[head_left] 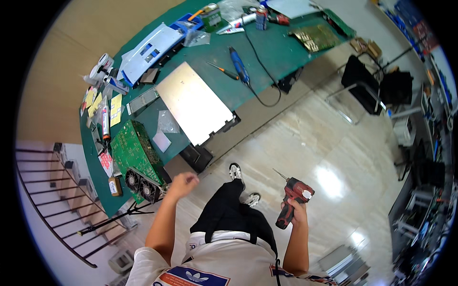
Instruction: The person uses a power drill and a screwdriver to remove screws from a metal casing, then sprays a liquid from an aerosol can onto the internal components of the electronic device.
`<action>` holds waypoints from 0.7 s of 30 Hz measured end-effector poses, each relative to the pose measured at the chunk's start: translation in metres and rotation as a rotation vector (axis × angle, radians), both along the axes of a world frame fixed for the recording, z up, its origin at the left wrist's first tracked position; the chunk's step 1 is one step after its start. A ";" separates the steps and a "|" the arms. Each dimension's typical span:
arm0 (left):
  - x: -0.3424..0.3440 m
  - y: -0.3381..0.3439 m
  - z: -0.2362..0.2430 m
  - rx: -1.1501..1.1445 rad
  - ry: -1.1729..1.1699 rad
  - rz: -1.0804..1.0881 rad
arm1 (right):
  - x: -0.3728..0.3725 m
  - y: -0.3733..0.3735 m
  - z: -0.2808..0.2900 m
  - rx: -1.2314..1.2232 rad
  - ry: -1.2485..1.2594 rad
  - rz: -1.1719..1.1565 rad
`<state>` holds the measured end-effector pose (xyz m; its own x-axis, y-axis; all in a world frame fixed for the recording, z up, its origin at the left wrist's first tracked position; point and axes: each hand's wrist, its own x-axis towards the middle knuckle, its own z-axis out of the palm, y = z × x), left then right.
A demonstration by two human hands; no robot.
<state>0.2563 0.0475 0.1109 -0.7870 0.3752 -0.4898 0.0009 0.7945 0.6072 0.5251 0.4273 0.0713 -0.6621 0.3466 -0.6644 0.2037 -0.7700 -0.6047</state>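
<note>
My right hand point(298, 210) is wrapped round the grip of a red and black cordless drill point(296, 192), held out over the floor at my right side. A long thin bit sticks out of its front, pointing up and to the left. My left hand point(183, 185) hangs in the air before me with its fingers curled together; what they hold, if anything, is hidden. Just left of that hand, a green circuit board point(133, 148) with two black fans point(143, 186) rests at the near edge of the bench. Farther off, a flat silver metal panel point(193, 97) overhangs the bench edge.
On the green bench point(224, 52) lie a blue corded rotary tool point(238, 66), an orange and black screwdriver point(223, 70), a sealant tube point(105, 123) and a white panel in a blue frame point(151, 50). A black chair point(360, 83) stands right, and a stair railing point(55, 200) left.
</note>
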 end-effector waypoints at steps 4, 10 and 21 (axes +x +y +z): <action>0.034 -0.010 -0.049 0.016 -0.170 0.061 | -0.059 0.033 -0.003 -0.069 0.012 -0.018; 0.016 0.015 -0.076 -0.016 -0.213 0.171 | -0.195 0.096 -0.005 0.041 0.038 0.036; -0.024 0.050 -0.063 0.358 -0.391 1.086 | -0.523 0.249 -0.061 0.324 0.079 0.254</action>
<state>0.2319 0.0976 0.0482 -0.5975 -0.2269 -0.7691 -0.7962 0.0537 0.6026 0.0025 0.6760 0.0100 -0.7984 0.3480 -0.4913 0.3059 -0.4685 -0.8288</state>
